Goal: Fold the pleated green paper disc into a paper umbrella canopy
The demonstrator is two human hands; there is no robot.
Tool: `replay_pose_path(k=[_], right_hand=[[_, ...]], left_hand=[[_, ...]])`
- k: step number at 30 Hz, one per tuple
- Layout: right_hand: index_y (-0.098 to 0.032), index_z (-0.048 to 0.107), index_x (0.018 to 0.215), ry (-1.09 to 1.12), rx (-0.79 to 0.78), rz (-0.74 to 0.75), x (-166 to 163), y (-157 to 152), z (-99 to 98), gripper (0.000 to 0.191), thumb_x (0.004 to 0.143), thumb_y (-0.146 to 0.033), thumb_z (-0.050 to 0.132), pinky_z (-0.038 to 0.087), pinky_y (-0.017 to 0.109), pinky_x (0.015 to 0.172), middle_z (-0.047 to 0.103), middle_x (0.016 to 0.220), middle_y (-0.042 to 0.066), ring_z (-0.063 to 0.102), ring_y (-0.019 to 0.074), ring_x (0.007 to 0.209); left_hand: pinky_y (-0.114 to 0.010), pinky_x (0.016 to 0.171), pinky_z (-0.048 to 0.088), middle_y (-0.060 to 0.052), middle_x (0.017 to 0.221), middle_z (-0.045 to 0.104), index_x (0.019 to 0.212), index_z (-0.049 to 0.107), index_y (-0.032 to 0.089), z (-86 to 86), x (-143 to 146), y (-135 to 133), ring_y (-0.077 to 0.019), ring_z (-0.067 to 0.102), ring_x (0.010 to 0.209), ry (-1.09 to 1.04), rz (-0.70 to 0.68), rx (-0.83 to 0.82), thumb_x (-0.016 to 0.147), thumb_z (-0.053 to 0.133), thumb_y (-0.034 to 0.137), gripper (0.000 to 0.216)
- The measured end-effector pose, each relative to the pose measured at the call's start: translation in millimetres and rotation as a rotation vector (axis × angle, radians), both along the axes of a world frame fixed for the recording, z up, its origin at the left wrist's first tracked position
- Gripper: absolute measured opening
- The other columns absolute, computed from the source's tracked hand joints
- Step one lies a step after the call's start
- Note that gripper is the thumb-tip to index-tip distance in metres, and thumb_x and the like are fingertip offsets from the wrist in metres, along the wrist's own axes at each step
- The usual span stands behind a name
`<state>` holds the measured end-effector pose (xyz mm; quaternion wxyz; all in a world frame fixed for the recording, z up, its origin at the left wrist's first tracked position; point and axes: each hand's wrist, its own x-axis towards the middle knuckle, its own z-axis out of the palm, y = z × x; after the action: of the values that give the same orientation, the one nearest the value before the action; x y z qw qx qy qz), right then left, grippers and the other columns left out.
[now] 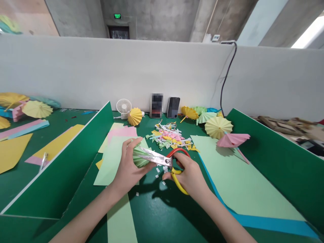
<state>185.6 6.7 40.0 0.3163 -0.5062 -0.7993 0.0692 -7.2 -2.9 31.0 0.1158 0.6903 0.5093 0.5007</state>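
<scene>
My left hand (128,165) is closed around a pleated light green paper piece (139,159), its folds fanning out between thumb and fingers. In my right hand (189,170) is a pair of scissors (165,161) with one red and one yellow handle. The scissor blades are slightly apart and point left, reaching across the green pleats. Whether the paper lies between the blades, I cannot tell. Beneath my hands, light green sheets (108,168) lie on the dark green table (149,216), with small white paper bits scattered nearby.
Behind my hands is a heap of coloured paper scraps (172,135). Paper umbrellas, including a pink one (233,140), stand at the right by more green sheets (243,179). A small fan (124,106) and two phones (173,107) stand at the back. Green dividers (63,168) border both sides.
</scene>
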Motion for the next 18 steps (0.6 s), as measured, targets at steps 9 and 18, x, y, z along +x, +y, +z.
replay_pose_path(k=[9,18], right_hand=[[-0.018,0.050,0.074,0.137,-0.195,0.116,-5.6,0.6,-0.7,0.039,0.063,-0.053,0.062,0.027,0.020,0.044,0.039,0.059,-0.004,0.035,0.0109,0.053],[-0.017,0.049,0.070,0.229,-0.329,0.082,-6.4,-0.8,-2.1,0.036,0.063,-0.050,0.062,0.028,0.019,0.044,0.035,0.055,-0.006,0.030,0.0091,0.050]], left_hand=[[-0.038,0.088,0.039,-0.006,0.114,0.039,0.117,0.034,0.028,0.3,4.7,-3.0,-0.0225,0.044,0.106,-0.142,-0.061,-0.112,0.066,0.066,0.038,0.061],[-0.040,0.091,0.037,-0.006,0.120,0.042,0.117,0.035,0.028,-0.9,6.9,-4.0,-0.0247,0.044,0.111,-0.232,-0.074,-0.285,0.064,0.069,0.034,0.064]])
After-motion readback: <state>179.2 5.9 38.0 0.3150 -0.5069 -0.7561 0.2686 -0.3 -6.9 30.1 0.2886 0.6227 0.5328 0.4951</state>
